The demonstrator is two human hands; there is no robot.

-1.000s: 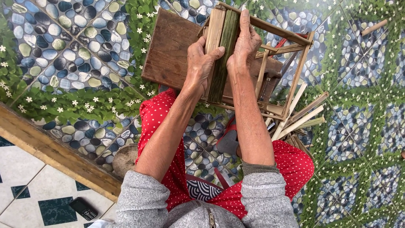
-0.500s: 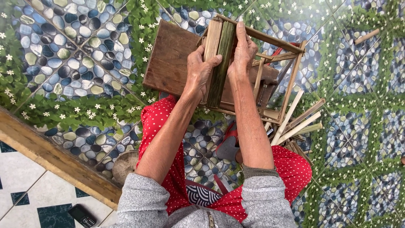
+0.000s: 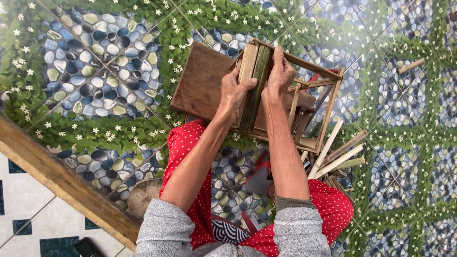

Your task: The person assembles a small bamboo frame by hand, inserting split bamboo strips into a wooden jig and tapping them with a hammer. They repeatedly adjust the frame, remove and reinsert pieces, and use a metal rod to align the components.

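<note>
A bundle of split bamboo slats [image 3: 253, 83], green and tan, stands on edge on a low wooden stool [image 3: 202, 81]. My left hand [image 3: 234, 90] presses against its left side and my right hand [image 3: 280, 76] against its right side, squeezing the slats together between them. Both forearms reach out from grey sleeves over red dotted trousers.
A wooden frame [image 3: 319, 95] leans against the stool's right side. Loose bamboo sticks [image 3: 335, 154] lie piled on the pebble-and-leaf patterned floor at the right. A wooden threshold beam [image 3: 52, 173] runs along the lower left, with a round basket base [image 3: 143, 195] near my knee.
The view has shifted a little; both hands stay clamped on the bundle, which sits slightly lower and more upright on the stool.
</note>
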